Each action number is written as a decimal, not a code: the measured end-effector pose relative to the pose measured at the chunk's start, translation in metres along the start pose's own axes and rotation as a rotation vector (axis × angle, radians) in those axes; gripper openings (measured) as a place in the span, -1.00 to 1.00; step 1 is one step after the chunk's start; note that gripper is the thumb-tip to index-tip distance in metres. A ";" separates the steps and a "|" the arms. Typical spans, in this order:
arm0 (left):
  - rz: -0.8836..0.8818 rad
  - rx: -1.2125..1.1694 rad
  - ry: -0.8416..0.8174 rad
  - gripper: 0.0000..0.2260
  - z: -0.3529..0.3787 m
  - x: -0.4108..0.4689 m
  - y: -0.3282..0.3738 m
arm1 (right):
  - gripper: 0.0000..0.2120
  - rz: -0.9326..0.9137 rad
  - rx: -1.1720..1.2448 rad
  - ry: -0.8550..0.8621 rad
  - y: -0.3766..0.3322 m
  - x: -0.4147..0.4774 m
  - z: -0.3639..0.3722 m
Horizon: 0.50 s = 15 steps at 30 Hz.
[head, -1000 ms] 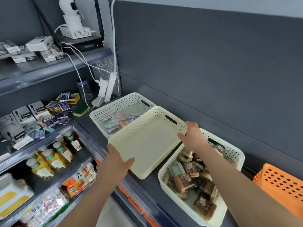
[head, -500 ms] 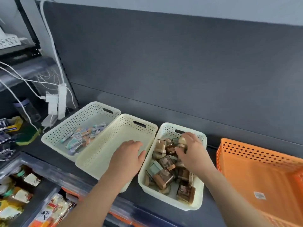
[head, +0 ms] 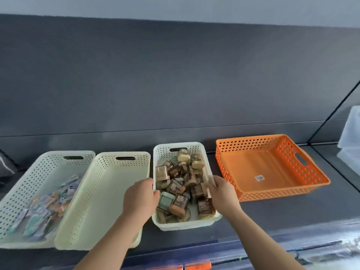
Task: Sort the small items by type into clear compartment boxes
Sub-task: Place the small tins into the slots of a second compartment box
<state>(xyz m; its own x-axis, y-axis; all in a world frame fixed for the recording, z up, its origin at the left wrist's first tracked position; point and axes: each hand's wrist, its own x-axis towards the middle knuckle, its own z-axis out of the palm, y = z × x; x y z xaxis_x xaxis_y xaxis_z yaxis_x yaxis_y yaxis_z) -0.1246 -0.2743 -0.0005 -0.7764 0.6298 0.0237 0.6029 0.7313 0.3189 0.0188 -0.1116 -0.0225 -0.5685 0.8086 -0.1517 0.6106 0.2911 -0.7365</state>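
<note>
Half a second earlier the left hand (head: 141,197) lay in the empty cream basket (head: 109,191) and the right hand (head: 224,193) was among the brown packets (head: 176,187). By now both had shifted to the white basket (head: 187,226) mid-shelf (head: 272,215) — fingers curled over its side rims — likely to reposition it before sorting.

I find no legible text, number or brand name anywhere in view. A small white sticker (head: 259,178) lies on the floor of the orange basket (head: 282,192); its print is too small to read. The brown wrapped packets (head: 176,187) in the white basket (head: 161,152) carry printed patterns, blurred beyond reading. The pale sachets (head: 44,209) in the leftmost basket (head: 25,190) show colour blocks only; I can make out no lettering on them.
</note>
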 end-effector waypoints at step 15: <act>0.230 -0.642 0.142 -0.76 -0.061 -0.021 0.084 | -0.57 -0.159 0.150 0.435 0.003 -0.065 -0.115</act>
<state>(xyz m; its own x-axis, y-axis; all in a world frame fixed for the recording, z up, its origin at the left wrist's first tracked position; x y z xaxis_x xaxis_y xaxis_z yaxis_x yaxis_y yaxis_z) -0.0684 -0.2419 0.0838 -0.6848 0.6779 0.2674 0.5609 0.2561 0.7873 0.1213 -0.1042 0.0608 -0.3460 0.9080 0.2364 0.4299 0.3774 -0.8202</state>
